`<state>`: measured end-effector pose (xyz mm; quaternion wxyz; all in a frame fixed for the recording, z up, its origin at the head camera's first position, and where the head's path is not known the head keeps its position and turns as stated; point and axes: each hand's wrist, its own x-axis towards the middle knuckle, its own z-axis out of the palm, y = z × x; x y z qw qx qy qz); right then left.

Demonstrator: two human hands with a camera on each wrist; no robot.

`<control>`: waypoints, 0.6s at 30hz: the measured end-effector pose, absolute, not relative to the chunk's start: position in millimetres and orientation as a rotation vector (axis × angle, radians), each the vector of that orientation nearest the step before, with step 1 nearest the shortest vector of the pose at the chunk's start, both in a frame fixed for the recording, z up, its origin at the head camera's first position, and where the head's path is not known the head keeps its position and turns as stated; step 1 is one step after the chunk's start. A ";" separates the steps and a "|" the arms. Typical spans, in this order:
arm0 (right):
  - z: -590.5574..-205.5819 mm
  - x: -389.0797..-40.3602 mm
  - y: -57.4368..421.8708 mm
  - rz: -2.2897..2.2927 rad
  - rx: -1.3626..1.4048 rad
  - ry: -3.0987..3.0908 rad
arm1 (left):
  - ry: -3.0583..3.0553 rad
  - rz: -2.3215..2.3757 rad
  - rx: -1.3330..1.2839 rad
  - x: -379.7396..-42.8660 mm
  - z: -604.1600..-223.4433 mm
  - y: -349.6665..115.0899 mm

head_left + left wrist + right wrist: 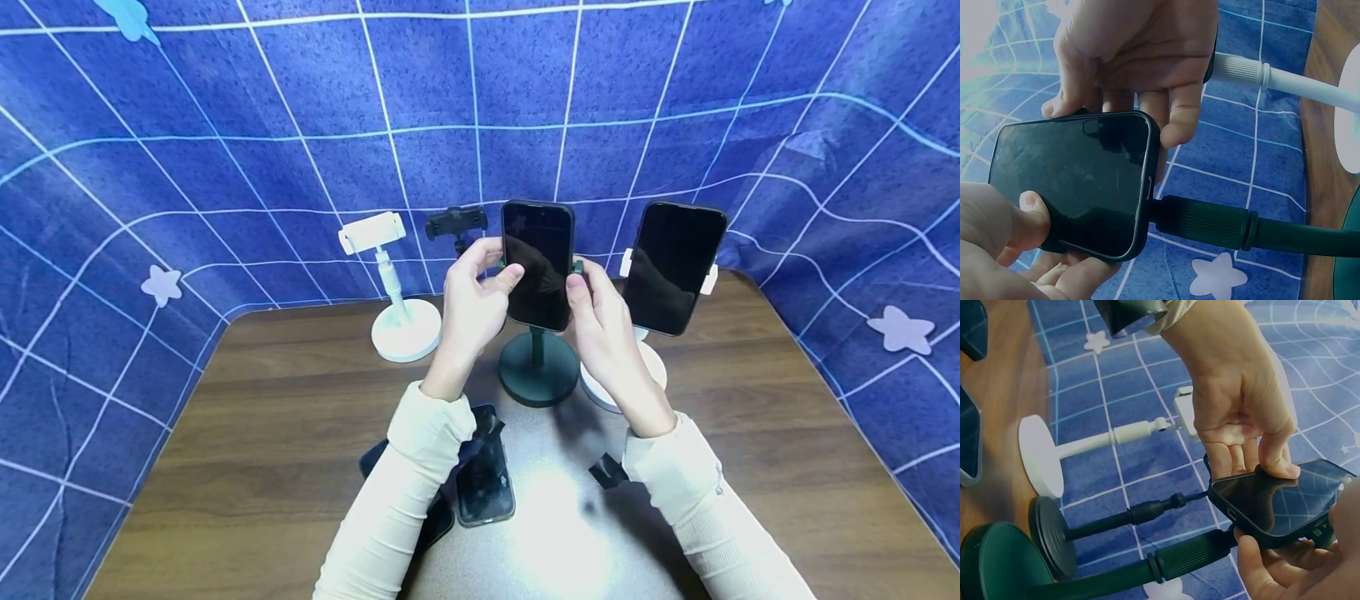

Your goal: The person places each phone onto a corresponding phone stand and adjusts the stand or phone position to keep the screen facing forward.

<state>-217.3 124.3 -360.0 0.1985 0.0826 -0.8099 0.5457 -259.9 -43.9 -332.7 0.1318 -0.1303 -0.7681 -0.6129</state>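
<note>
A black smartphone (537, 283) stands upright at the top of a dark green phone stand (538, 375), its screen toward me. My left hand (474, 300) grips the phone's left side, thumb on the screen's edge and fingers behind it. At the opposite side, my right hand (602, 321) pinches the stand's green clamp end (578, 267) by the phone's edge. In the left wrist view the stand's ribbed neck (1204, 222) runs up to the phone. The right wrist view shows the right hand's fingers (1257, 565) under the phone, close to that neck.
Right of the green stand, a second smartphone (675, 267) sits in a white stand (651, 367). An unloaded white stand (405, 332) and a black one (456, 222) stand to the left. Nearer me lie another phone (486, 487), partly sleeve-covered devices and a black strip (608, 471).
</note>
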 end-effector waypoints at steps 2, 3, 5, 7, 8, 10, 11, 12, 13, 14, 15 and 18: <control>-359.8 -217.5 123.9 1.513 0.226 -2.269 | -2.229 -1.776 -0.375 -259.9 -333.1 -43.8; -359.8 -217.6 123.9 1.512 0.224 -2.271 | -2.228 -1.776 -0.373 -259.8 -333.3 -43.7; -359.4 -217.9 124.3 1.515 0.220 -2.271 | -2.225 -1.779 -0.370 -259.5 -332.8 -42.8; -358.9 -218.2 124.6 1.532 0.226 -2.269 | -2.223 -1.786 -0.368 -259.2 -332.6 -41.9; -358.6 -218.4 124.7 1.538 0.231 -2.267 | -2.219 -1.793 -0.372 -258.9 -332.5 -41.4; -358.3 -219.2 124.7 1.546 0.237 -2.263 | -2.218 -1.799 -0.382 -259.1 -333.0 -40.5; -358.4 -219.8 124.8 1.546 0.238 -2.265 | -2.219 -1.804 -0.391 -259.2 -333.2 -40.1; -358.3 -220.3 124.7 1.540 0.242 -2.264 | -2.217 -1.810 -0.403 -259.4 -333.5 -39.6; -358.3 -220.9 124.7 1.534 0.241 -2.264 | -2.216 -1.815 -0.414 -259.7 -333.8 -39.2; -357.9 -221.3 124.5 1.527 0.242 -2.264 | -2.217 -1.813 -0.421 -260.0 -334.2 -38.9; -357.8 -221.9 124.5 1.524 0.239 -2.265 | -2.221 -1.805 -0.423 -260.2 -334.4 -38.6; -357.3 -223.6 124.2 1.518 0.231 -2.267 | -2.230 -1.788 -0.420 -260.5 -335.3 -37.7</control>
